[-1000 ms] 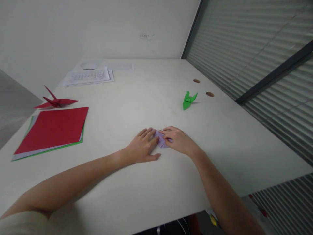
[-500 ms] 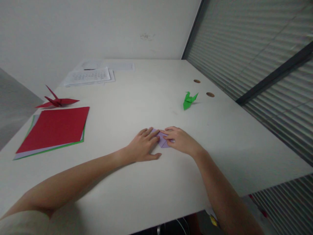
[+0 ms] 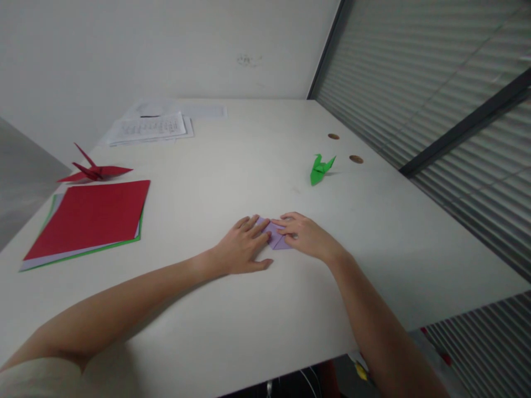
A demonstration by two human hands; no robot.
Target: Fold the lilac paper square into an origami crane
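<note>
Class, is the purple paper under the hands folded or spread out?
Folded: the purple paper shows a slanting crease and looks far smaller than the red sheet, though the left hand and right hand cover part.

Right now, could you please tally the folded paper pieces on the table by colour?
Red: 1, the red crane
Green: 1, the green crane
Purple: 1, the purple paper under the left hand and right hand
Total: 3

The purple paper [image 3: 275, 239] I'm touching at mid-frame is smooth and matt, as are the red paper sheet [image 3: 91, 218] at left and the green paper crane [image 3: 317, 174] at right, on a white tabletop [image 3: 207, 182] with a faint sheen, while the dimly seen upper-right blinds [image 3: 415, 72] may be metal or plastic.
</note>
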